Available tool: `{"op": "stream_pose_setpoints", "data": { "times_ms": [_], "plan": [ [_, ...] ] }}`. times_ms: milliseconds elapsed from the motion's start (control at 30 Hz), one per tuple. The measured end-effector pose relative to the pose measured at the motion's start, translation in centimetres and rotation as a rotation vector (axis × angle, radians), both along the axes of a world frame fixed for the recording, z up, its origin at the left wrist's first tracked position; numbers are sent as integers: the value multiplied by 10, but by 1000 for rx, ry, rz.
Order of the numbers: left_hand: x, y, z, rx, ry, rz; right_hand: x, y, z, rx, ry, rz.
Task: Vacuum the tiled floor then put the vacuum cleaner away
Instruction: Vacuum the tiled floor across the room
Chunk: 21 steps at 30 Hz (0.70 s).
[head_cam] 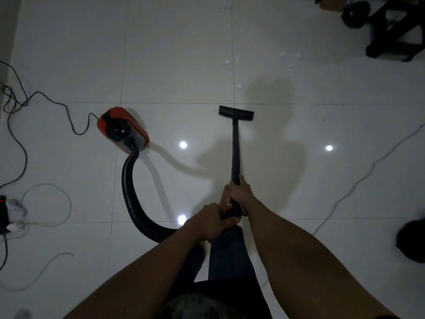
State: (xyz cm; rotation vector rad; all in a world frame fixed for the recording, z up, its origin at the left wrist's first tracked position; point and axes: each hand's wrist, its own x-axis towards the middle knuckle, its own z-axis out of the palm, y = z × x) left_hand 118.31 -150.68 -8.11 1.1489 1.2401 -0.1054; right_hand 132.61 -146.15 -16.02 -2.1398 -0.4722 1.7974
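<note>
Room to move is widest ahead and to the centre-left, where the glossy tiled floor (pixel 172 65) lies bare between the vacuum cleaner (pixel 122 127) and the far edge of view. The left edge is hemmed in by a tangle of black cord (pixel 57 103) running to the back of the vacuum cleaner, a power strip (pixel 13 210) and loops of white cable (pixel 46 184). On the right, another white wire (pixel 370 168) crosses the tiles, a dark bag (pixel 411 240) sits at the edge, and black furniture legs (pixel 391 35) stand in the far corner beside a brown box (pixel 328 4) whose contents cannot be seen.

White crumbs (pixel 230 62) are scattered just beyond the floor head (pixel 236 111), which lies flat on the tiles by a grout line. The wand (pixel 235 153) runs straight back from it to the person. The right grip (pixel 241 194) is wrapped round the near end of the wand. The left grip (pixel 211 222), just behind it, is curled round the handle where the hose (pixel 128 187) joins. The hose curves left across the floor to the red vacuum cleaner, which stands well left of the floor head; what its body holds does not show
</note>
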Motion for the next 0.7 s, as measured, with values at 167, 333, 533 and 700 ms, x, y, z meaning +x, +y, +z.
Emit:
{"op": "stream_pose_setpoints", "data": {
  "times_ms": [167,333,533,700],
  "plan": [
    [29,45,-2,-6,-2,25,25,48,-2,10,13,3],
    [64,100,-4,-38,-11,86,56,108,-11,1,22,77],
    [111,177,-11,-67,6,147,96,194,-26,-9,4,170],
    [128,229,-20,-6,47,213,110,253,-33,-9,10,169]
  ]
}}
